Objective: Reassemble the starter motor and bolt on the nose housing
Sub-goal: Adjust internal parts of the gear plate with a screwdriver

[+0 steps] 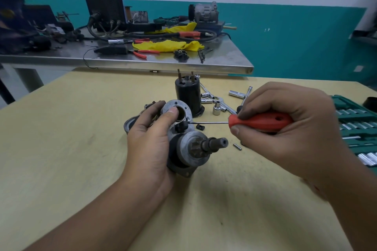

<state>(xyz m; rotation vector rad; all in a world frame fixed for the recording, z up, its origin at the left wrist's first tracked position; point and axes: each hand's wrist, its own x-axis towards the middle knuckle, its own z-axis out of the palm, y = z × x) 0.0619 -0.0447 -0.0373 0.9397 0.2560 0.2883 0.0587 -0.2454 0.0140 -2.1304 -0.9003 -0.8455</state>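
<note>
A: What are the fingers doing?

B: The left hand (150, 142) wraps the starter motor (184, 138), thumb pressed by its open bore. The right hand (285, 126) curls round the red screwdriver (259, 122), tip at the small black lever part beside that bore.

A: How will it handle?

B: Likely heavy, rigid cast metal, possibly greasy. Grip the body, not the protruding pinion shaft (214, 143).

A: And the rest?

B: The motor sits mid-bench (71, 149), propped in the hand. The black solenoid (188, 96) stands just behind; loose sockets (217, 109) and a small pin (237, 146) lie right. The socket case (357, 124) crowds the right edge; the left and near side are open.
</note>
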